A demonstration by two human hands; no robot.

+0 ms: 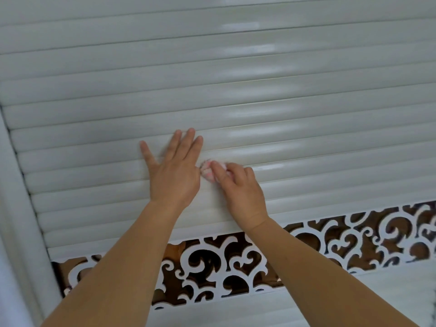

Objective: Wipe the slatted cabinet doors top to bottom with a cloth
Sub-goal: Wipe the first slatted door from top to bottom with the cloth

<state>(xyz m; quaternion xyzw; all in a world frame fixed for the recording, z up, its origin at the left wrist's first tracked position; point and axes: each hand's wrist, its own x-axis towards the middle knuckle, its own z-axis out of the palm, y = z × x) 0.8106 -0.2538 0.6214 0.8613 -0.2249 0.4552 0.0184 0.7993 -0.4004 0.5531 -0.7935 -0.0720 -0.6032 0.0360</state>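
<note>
A pale slatted cabinet door (259, 95) fills the view, its glossy horizontal slats running edge to edge. My left hand (175, 172) lies flat on the slats with fingers straight and spread. Just to its right, my right hand (238, 187) curls its fingers around a small pink and white cloth (207, 169) and presses it against a slat. Most of the cloth is hidden under the fingers.
Below the slats runs a band of white scroll-cut fretwork (342, 241) over a brown backing. More slats (354, 300) continue beneath it. The door's white frame post (21, 208) stands along the left side.
</note>
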